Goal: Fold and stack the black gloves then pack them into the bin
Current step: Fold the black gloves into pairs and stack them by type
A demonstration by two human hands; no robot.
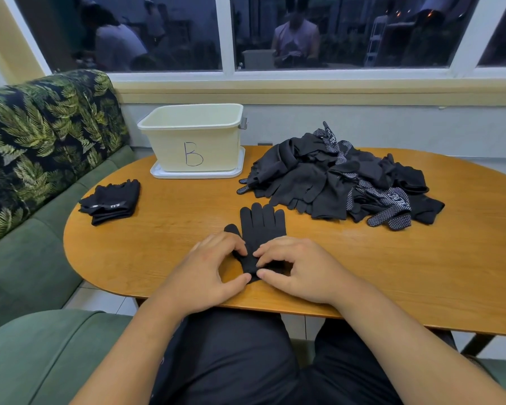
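Glove: 1 black glove (262, 226) lies flat on the counter (392, 258), near the front edge. Its fingers point away, toward the bin.
Left hand: the left hand (211, 270) pinches the near end of the glove from the left, thumb and fingers curled on the cloth.
Right hand: the right hand (298, 267) pinches the same end from the right. The 2 hands almost touch.
Cuff: the hands hide most of it. It may be bunched up, but I cannot be sure.
Feel: I think the glove is thin, soft, floppy and very light. It will not break. It could slide or wrinkle on the smooth wood.
Where to hold: the 2 cuff corners, 1 in each hand, look like the best spots.
Pile: a big pile (339, 182) of loose gloves sits at the back right, apart from the hands. Some have white dots that may cling.
Stack: a small stack (111, 201) of folded gloves sits on the left, near the round edge.
Bin: the cream bin (193, 138) marked B stands at the back with its top open.
Edges: the front edge is right under the wrists, so a glove pulled back too far could drop.
Room: bare wood shows from the glove to the stack and to the bin.
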